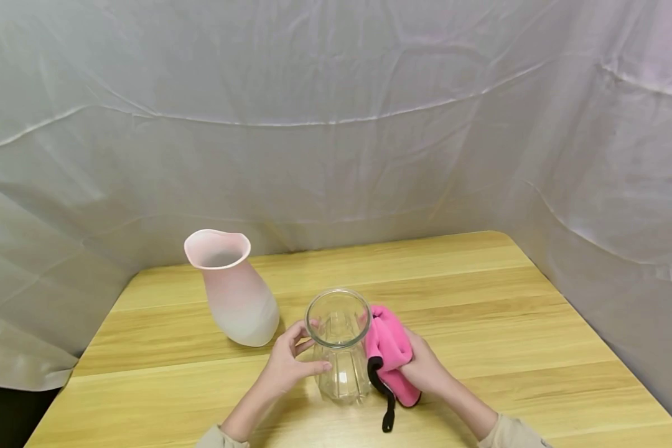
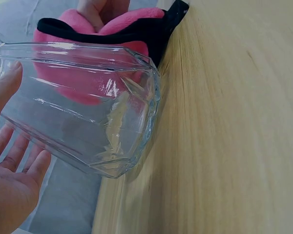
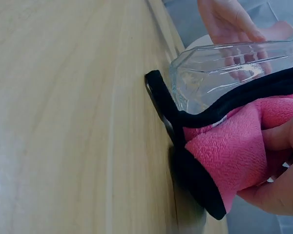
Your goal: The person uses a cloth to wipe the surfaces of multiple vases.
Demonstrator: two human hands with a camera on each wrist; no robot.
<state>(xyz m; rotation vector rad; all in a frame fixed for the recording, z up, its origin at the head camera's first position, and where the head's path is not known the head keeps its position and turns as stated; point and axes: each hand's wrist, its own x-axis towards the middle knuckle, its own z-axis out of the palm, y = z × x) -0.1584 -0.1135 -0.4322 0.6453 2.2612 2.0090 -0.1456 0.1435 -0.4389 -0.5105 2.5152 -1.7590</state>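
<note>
A clear glass vase (image 1: 344,373) with a round rim and faceted sides stands upright on the wooden table. My left hand (image 1: 291,358) holds it from the left, thumb on the near side and fingers round toward the back. In the left wrist view, the thumb (image 2: 9,87) overlaps the glass near its neck. My right hand (image 1: 425,367) grips a bunched pink cloth (image 1: 391,342) with black edging, close against the vase's right side. A black loop (image 3: 161,100) hangs from the cloth. Some right fingertips are hidden in its folds.
A taller pink-and-white vase (image 1: 241,305) with a wavy rim stands behind and left of the glass one. The wooden table (image 1: 509,323) extends to the right. Grey fabric (image 1: 336,168) hangs behind the table and along both sides.
</note>
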